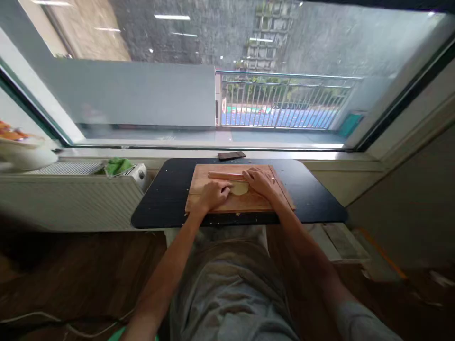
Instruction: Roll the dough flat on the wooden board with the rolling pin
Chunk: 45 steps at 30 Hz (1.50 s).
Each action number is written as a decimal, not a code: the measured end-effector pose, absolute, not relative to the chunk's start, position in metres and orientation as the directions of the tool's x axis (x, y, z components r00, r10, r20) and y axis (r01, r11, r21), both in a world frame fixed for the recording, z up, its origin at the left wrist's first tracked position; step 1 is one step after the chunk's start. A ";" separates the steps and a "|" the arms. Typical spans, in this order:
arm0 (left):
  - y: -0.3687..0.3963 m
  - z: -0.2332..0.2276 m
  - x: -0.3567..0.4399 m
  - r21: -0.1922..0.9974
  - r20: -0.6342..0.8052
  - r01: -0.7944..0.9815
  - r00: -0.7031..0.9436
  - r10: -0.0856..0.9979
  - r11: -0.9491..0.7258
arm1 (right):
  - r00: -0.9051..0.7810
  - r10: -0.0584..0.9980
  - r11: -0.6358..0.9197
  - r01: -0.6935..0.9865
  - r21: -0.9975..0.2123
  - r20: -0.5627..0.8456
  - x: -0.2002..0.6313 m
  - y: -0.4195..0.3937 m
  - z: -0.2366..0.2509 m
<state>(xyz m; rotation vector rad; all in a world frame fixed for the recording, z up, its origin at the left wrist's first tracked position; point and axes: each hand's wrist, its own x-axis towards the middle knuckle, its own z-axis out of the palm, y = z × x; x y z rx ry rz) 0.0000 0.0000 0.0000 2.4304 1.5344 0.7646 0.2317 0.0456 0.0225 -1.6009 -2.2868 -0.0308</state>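
Item: black bench (313, 199) under the window, carrying a wooden board (227, 203). On the board we note a pale dough (240, 188) at centre, with a rolling pin (225, 175) lying across the far side, just behind it. Our left hand (211, 195) rests palm-down on the board, fingertips touching the dough; its grip is loose, clamped on nothing. Our right hand (261, 182) lies over the pin's right end, fingers curled on it. A phone (231, 155) sits on the sill; a green cloth (118, 166) lies on the radiator.

Dough (239, 188) mostly hidden under hands; bowl (21, 154) cut off left.
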 end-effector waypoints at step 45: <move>0.001 -0.003 -0.004 0.377 0.288 0.819 0.341 0.895 -0.433 | -0.282 0.898 0.364 0.907 -0.210 0.337 0.231 0.052 0.012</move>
